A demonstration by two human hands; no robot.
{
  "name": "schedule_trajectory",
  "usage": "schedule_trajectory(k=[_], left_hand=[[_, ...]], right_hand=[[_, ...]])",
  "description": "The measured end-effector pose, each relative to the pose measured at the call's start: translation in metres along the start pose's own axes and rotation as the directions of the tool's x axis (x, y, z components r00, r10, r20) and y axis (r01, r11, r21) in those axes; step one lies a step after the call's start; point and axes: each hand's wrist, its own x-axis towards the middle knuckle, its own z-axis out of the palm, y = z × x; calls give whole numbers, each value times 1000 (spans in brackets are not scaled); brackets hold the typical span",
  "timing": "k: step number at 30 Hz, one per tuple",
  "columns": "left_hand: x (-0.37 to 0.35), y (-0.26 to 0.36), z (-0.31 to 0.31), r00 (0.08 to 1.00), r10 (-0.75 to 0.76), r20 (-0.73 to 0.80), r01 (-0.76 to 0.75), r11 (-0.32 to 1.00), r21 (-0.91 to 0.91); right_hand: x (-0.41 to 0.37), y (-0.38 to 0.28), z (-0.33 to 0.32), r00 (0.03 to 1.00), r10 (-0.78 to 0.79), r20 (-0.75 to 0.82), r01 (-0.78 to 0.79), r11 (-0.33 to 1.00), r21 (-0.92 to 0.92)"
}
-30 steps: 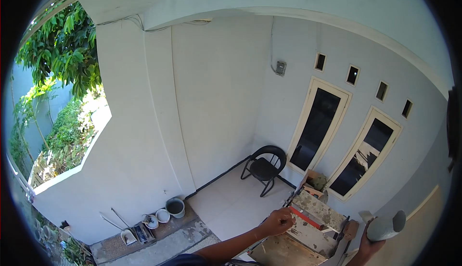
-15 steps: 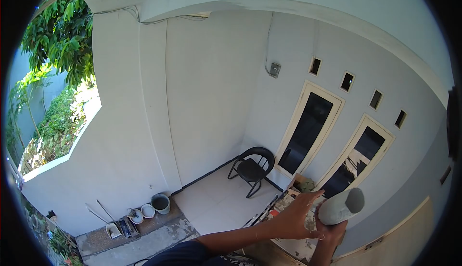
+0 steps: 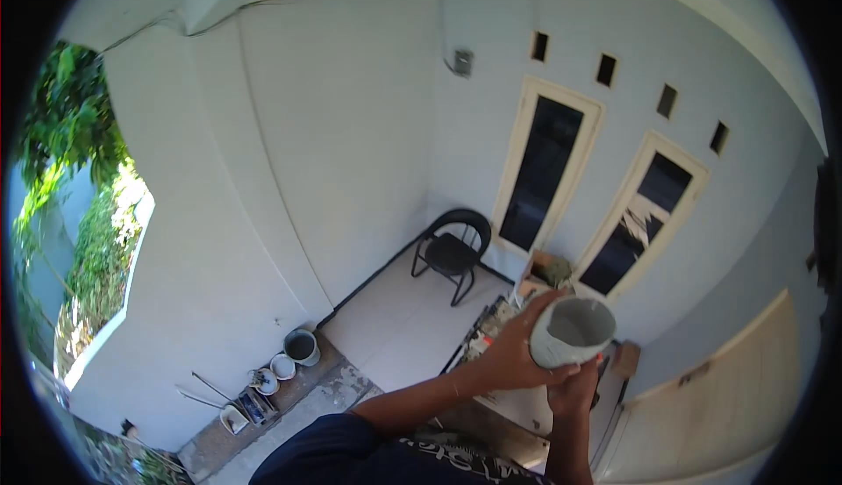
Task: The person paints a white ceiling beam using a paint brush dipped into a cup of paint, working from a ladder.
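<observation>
A grey, rough-surfaced round pot (image 3: 548, 338) is held up at the lower right, tilted so that its open mouth and hollow inside face me. My left hand (image 3: 513, 345) curves around its left side, fingers along the far wall and thumb near the lower rim. From below, my right hand (image 3: 574, 388) grips the base, its fingers partly hidden by the pot. Below and behind the hands stands a cluttered table (image 3: 517, 402) with a stained top, mostly covered by my arms.
Beyond the table stands a black chair (image 3: 452, 253) near the wall. A cardboard box (image 3: 535, 270) with something greenish in it sits by the windows. Several buckets, including a dark grey bucket (image 3: 302, 346), and a dustpan (image 3: 233, 418) line the left wall. A pale door (image 3: 710, 397) is at right.
My left hand has closed in on the pot's side from a looser, spread pose. The pot has tipped, its mouth turning more toward me. The view has tilted downward.
</observation>
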Motion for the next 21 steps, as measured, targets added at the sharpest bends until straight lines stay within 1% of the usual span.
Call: schedule_trajectory(k=[1,2,3,4,5,6,7,8,9,10,11,12,14,15,16,18,19,21], left_hand=[[-4,-2,-2,1000,17,-14,-17,1000,6],[-9,-6,-3,999,35,-30,-35,999,13],[-15,-13,-2,1000,-6,3,6,995,-98],[-19,-20,-3,999,-32,38,37,992,-123],[-23,-26,-4,1000,21,12,-20,997,-73],[-28,-31,-3,997,79,-15,-79,997,-19],[-31,-33,-1,993,71,-96,-70,998,5],[-32,-36,0,996,51,-76,-52,999,-12],[-32,-38,0,994,65,-84,-65,998,3],[-32,-39,-1,993,78,-93,-77,997,19],[-32,-40,-2,992,95,-84,-90,994,60],[-32,-41,-1,994,82,-69,-79,996,47],[-34,-41,0,997,54,-53,-54,998,12],[-31,-39,1,994,99,-43,-98,995,33],[-32,-38,1,996,85,-33,-84,996,19],[-32,-40,1,993,114,-18,-112,988,106],[-32,-39,2,994,108,-9,-107,990,94],[-34,-38,4,998,68,18,-70,989,132]], right_hand=[[1,-2,1,996,-78,-46,71,988,-139],[1,-6,-3,969,-244,26,215,792,-571],[-11,-20,22,897,-421,134,320,412,-853],[-14,-26,24,901,-426,86,279,415,-866],[-18,-29,22,925,-379,-6,258,642,-722],[-22,-32,21,945,-318,-79,232,820,-523],[-25,-37,18,941,-319,-114,214,822,-528],[-27,-45,13,926,-368,-82,278,813,-511],[-30,-53,8,908,-417,-48,342,800,-493],[-34,-62,3,905,-417,-77,327,802,-499],[-39,-74,-2,887,-461,-23,379,755,-535],[-44,-86,-6,864,-501,36,431,703,-566],[-57,-106,-7,808,-585,77,496,603,-624],[-63,-118,-12,788,-601,136,544,576,-610],[-70,-127,-14,791,-600,118,530,577,-621],[-84,-144,-17,705,-667,242,643,457,-614],[-91,-153,-17,706,-669,232,635,454,-625],[-105,-167,-14,711,-596,374,691,494,-528]])
